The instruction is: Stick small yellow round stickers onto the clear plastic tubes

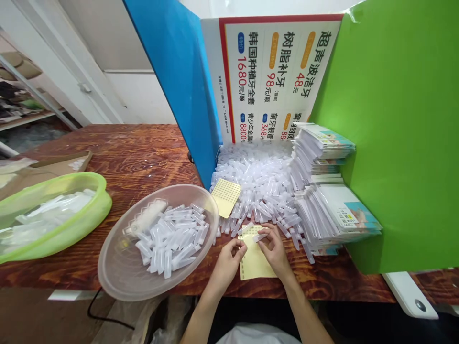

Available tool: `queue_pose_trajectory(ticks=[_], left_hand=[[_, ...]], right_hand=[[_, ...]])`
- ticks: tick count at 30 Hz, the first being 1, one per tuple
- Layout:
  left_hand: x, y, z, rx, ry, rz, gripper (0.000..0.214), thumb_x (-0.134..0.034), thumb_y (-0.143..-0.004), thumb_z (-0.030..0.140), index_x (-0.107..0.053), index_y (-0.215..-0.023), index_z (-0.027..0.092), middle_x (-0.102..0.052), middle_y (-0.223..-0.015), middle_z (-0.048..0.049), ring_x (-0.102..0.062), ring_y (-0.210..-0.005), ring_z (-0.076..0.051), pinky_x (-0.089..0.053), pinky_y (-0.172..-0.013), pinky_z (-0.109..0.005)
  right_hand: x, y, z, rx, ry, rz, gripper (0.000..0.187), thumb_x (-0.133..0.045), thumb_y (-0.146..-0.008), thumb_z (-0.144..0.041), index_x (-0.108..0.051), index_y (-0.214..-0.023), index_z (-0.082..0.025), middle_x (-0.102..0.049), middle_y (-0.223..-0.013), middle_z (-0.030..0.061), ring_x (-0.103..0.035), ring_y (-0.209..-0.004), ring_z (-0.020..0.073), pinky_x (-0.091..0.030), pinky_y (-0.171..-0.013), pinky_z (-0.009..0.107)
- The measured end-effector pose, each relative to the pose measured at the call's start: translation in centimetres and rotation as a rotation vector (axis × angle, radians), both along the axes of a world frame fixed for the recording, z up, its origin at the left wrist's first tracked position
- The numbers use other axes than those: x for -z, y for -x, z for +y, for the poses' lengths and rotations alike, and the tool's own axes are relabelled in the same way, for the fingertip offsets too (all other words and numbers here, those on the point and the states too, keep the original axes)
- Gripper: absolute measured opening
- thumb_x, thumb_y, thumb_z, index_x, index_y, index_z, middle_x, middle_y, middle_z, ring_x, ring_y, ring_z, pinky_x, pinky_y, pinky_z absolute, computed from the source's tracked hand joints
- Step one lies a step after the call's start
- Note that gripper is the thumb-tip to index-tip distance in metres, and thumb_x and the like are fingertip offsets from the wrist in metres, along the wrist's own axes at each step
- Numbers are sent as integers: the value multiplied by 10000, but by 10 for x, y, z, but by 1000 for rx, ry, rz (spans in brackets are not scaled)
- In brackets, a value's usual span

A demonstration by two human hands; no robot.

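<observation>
A pale yellow sheet of small stickers [256, 263] lies on the table in front of me, between my hands. My right hand [275, 251] pinches a small translucent plastic tube [259, 237] over the sheet's upper part. At the sheet's left edge, my left hand [229, 258] has thumb and forefinger pressed together; whatever they hold is too small to make out. Another tube [245, 228] lies across the top of the sheet. Just beyond is a large heap of similar tubes [258, 177], with a second yellow sticker sheet [226, 197] on its left side.
Left of my hands stands a translucent plastic bowl [107, 267] with many tubes inside. A green basket [103, 205] holds plastic bags farther left. Stacked printed cards [322, 210] stand to the right. Blue [179, 67] and green [401, 134] panels flank the heap; a printed board [265, 105] stands behind.
</observation>
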State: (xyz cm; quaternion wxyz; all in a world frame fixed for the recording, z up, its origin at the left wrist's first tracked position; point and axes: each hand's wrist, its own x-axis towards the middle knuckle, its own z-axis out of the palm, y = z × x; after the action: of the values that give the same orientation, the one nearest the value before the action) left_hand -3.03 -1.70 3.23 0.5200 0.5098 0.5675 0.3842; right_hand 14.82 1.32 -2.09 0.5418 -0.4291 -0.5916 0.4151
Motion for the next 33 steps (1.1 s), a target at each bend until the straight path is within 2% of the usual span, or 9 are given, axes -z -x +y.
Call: queue_pose_trajectory(ticks=[3,8,14,21,26,29,33], left_hand=[[2,-12,5,-62,21,-107,380,-631,-792,541,-595,-840,166,-597,-738,-7,-536,-670,-161,-418,-634,-260],[6,-22,9,-62,44,-135,433,-660,-773,584,-613,-827,157,-548,-685,21,-479,-609,-133,-369,-584,-239],[9,-21,12,-85,98,-179,511,-687,-747,638,-634,-873,145,-475,-632,47,-405,-564,-110,-302,-540,-221],[0,-18,10,-28,110,-275,531,-726,-719,651,-639,-844,143,-468,-651,43,-380,-590,-107,-291,-568,-228],[-4,-19,8,-10,98,-281,490,-735,-728,626,-637,-800,151,-518,-690,27,-413,-627,-114,-318,-600,-234],[-3,-20,9,-12,82,-249,478,-730,-732,617,-656,-825,153,-575,-754,4,-467,-677,-133,-357,-642,-245],[0,-21,10,-15,46,-194,458,-713,-746,604,-658,-810,154,-588,-729,3,-496,-683,-147,-375,-654,-254]], right_hand=[[2,1,0,-26,-3,30,156,-649,-841,-218,-621,-994,-233,-507,-1249,110,-555,-1192,268,-555,-905,374],[7,1,1,-41,53,30,170,-677,-838,-259,-604,-988,-227,-568,-1162,101,-609,-1049,250,-564,-788,328],[7,1,-2,-131,143,93,156,-622,-882,-243,-562,-1026,-244,-564,-1122,58,-606,-848,179,-525,-694,277],[2,2,-2,-148,128,51,106,-585,-929,-255,-584,-1034,-240,-564,-1091,45,-576,-753,149,-503,-677,270],[3,3,-1,-155,107,38,107,-571,-932,-254,-600,-1033,-240,-575,-1084,56,-581,-814,176,-505,-687,276],[3,3,-1,-155,102,26,114,-568,-928,-248,-614,-1032,-236,-576,-1073,66,-583,-887,200,-509,-695,278],[2,4,-1,-151,99,2,123,-572,-918,-232,-628,-1028,-232,-568,-1046,64,-580,-884,199,-503,-681,271]])
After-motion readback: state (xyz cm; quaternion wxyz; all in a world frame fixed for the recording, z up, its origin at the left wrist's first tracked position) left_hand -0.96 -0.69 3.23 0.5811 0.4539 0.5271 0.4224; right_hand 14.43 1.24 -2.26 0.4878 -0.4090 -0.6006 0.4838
